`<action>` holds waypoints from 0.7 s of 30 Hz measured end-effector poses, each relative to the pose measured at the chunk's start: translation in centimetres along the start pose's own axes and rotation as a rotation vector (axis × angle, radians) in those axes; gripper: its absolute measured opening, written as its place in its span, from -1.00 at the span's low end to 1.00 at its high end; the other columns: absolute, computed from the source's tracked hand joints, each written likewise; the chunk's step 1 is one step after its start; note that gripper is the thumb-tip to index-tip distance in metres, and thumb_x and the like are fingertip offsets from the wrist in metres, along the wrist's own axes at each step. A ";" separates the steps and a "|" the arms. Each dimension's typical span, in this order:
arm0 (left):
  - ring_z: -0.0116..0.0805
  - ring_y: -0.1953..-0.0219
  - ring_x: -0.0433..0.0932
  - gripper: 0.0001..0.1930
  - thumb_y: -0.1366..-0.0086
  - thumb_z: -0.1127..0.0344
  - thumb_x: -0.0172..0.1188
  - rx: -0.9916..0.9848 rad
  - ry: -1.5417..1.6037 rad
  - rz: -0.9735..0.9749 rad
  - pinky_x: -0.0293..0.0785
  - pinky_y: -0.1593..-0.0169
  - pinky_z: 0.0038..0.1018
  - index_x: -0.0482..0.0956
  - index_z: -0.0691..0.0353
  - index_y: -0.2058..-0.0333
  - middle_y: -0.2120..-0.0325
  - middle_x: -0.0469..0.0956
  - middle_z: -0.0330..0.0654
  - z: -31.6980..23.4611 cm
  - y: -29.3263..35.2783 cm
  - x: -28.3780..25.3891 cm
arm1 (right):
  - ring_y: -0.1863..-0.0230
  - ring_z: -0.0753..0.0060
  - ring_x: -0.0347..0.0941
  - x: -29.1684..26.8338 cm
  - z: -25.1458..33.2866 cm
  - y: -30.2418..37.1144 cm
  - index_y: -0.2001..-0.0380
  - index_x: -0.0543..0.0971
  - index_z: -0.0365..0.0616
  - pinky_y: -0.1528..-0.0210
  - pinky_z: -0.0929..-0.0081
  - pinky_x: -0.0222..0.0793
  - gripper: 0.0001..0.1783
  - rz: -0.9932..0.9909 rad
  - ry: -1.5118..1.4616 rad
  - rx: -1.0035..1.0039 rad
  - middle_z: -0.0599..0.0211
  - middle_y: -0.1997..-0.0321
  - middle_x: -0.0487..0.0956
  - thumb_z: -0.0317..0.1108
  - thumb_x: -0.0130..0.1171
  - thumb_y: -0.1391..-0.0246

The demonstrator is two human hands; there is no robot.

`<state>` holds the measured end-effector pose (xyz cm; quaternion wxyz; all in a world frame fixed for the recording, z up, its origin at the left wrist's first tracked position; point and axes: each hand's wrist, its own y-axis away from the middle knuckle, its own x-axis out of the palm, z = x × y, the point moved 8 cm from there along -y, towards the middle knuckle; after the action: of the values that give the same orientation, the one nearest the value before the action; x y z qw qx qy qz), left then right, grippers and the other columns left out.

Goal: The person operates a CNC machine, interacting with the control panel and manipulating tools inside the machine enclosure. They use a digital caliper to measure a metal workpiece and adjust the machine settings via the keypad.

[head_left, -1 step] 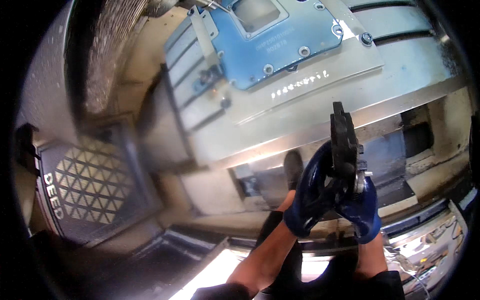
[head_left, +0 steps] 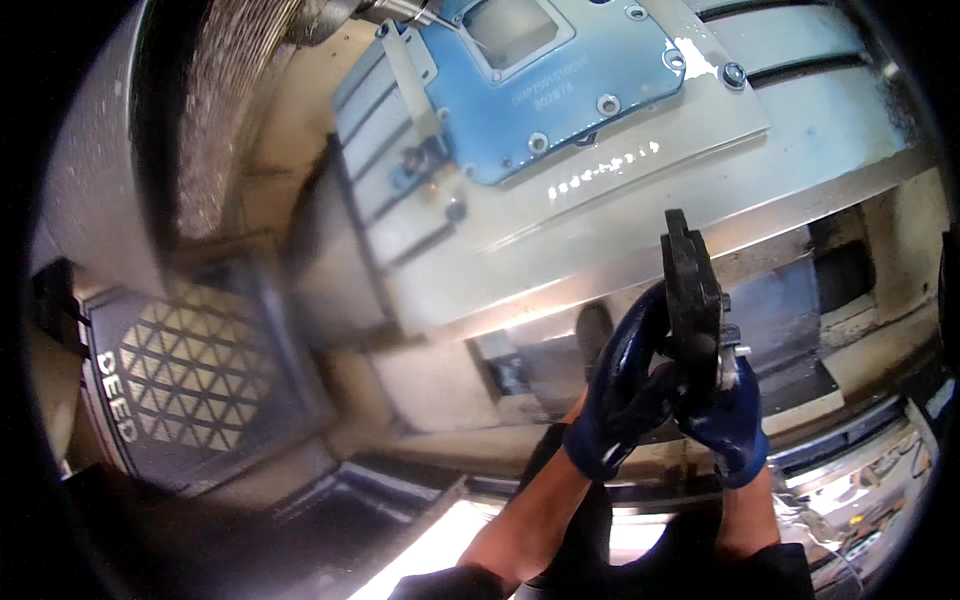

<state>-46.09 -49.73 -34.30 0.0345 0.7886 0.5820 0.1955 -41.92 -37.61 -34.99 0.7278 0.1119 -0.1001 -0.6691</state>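
Both hands wear dark blue coated gloves that look wet. My left hand (head_left: 622, 400) is closed on the left side of a dark, stepped metal part (head_left: 690, 285), which stands upright with its narrow end pointing away from me. Closed around the lower right side of the same part is my right hand (head_left: 735, 425). A small bright bolt or pin (head_left: 741, 350) sticks out on the right, just above that hand. The part's lower end is hidden by the gloves. Beyond it lies a blue plate (head_left: 545, 100) with bolt holes and a square opening, apart from both hands.
The blue plate rests on a pale fixture plate (head_left: 620, 178) on a slotted machine table (head_left: 780, 190). A flat clamp strap (head_left: 410, 80) stands at its left edge. A metal nozzle or spindle tip (head_left: 415, 12) hangs over the top. A patterned grille panel (head_left: 190, 375) sits at left.
The whole scene has shifted slightly down and to the right in the picture. Both hands keep the same grip on the dark metal part.
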 end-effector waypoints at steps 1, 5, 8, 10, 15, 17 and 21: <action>-0.16 -0.35 0.25 -0.28 -0.39 0.07 0.16 0.042 -0.095 -0.012 0.17 -0.39 -0.23 0.13 0.28 -0.38 -0.32 0.27 0.00 -1.2 0.1 -0.7 | 0.09 0.19 0.54 0.0 -0.7 0.2 -0.04 0.48 -0.19 0.05 0.30 0.51 -0.34 -0.008 -0.032 0.004 0.11 0.05 0.56 -0.40 0.44 0.24; -0.03 -0.45 0.10 -0.38 -0.53 -0.06 -0.27 0.230 0.000 -0.340 -0.10 -0.51 -0.11 0.15 0.20 -0.39 -0.38 0.18 0.08 -12.4 0.0 -5.8 | 0.02 0.05 0.50 0.7 -2.0 1.9 -0.14 0.39 -0.22 -0.05 0.18 0.47 -0.19 0.068 -0.070 -0.034 0.05 -0.04 0.51 -0.23 0.49 0.22; -0.06 -0.46 0.10 -0.36 -0.53 -0.07 -0.28 0.432 -0.381 -0.401 -0.09 -0.50 -0.14 0.14 0.25 -0.40 -0.39 0.16 0.07 -17.5 -4.2 -9.5 | -0.11 0.03 0.46 0.9 -4.6 4.1 -0.25 0.28 -0.26 -0.20 0.15 0.40 0.02 0.085 -0.309 0.069 0.01 -0.14 0.48 -0.16 0.58 0.26; -0.08 -0.47 0.04 -0.27 -0.48 -0.02 -0.07 0.477 -0.347 -0.210 -0.06 -0.49 -0.16 -0.01 0.30 -0.43 -0.43 0.06 0.10 -20.4 -8.1 -13.7 | -0.14 0.04 0.45 2.0 -4.5 4.8 -0.27 0.26 -0.27 -0.23 0.14 0.38 0.09 0.060 -0.287 -0.023 -0.01 -0.17 0.47 -0.12 0.62 0.29; -0.07 -0.43 0.16 -0.39 -0.44 0.20 0.07 0.269 -0.484 -0.229 0.04 -0.47 -0.12 0.17 0.13 -0.40 -0.38 0.22 -0.07 -24.1 -19.7 -21.3 | -0.13 0.06 0.48 4.6 -3.6 4.7 -0.21 0.31 -0.27 -0.18 0.16 0.43 0.06 0.186 -0.235 -0.064 0.05 -0.12 0.51 -0.06 0.65 0.31; -0.08 -0.41 0.18 -0.42 -0.42 0.28 0.10 0.285 -0.478 -0.111 0.06 -0.46 -0.10 0.22 0.10 -0.38 -0.36 0.26 -0.07 -23.9 -24.0 -20.4 | -0.11 0.08 0.51 4.7 -3.7 3.9 -0.17 0.35 -0.26 -0.16 0.17 0.45 -0.01 0.166 -0.369 0.003 0.06 -0.08 0.54 -0.09 0.64 0.28; -0.08 -0.29 0.35 -0.57 -0.33 0.41 0.19 0.244 -0.252 0.047 0.24 -0.41 -0.03 0.48 0.18 -0.17 -0.25 0.38 -0.03 -24.3 -28.9 -19.7 | -0.08 0.14 0.54 4.8 -3.2 2.6 -0.13 0.42 -0.23 -0.16 0.23 0.47 -0.13 0.151 -0.328 0.058 0.10 -0.05 0.57 -0.14 0.62 0.24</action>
<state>-85.53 -63.01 -25.28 0.0068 0.8186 0.5738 0.0236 -38.09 -42.04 -37.34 0.7463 0.0144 -0.2451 -0.6187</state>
